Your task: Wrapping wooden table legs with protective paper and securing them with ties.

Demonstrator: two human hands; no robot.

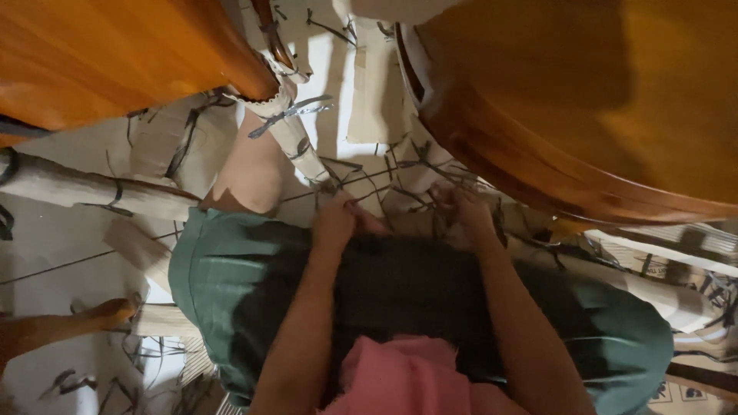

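Note:
A dark woven mat (400,284) lies across my lap over green clothing (223,277). Thin dark strips (384,180) stick out from its far edge. My left hand (336,223) is closed on the mat's far edge, pinching strips there. A little to the right, my right hand (460,211) has its fingers curled around a bunch of the same strips. The fingertips of both hands are partly hidden among the strands. A pink cloth (407,376) sits at the near edge of my lap between my forearms.
Curved orange-brown wooden furniture looms at the top left (115,54) and top right (600,107). Pale wrapped poles (69,188) and cut dark strips litter the light floor (61,261). A wrapped furniture leg (296,142) stands just beyond my knee.

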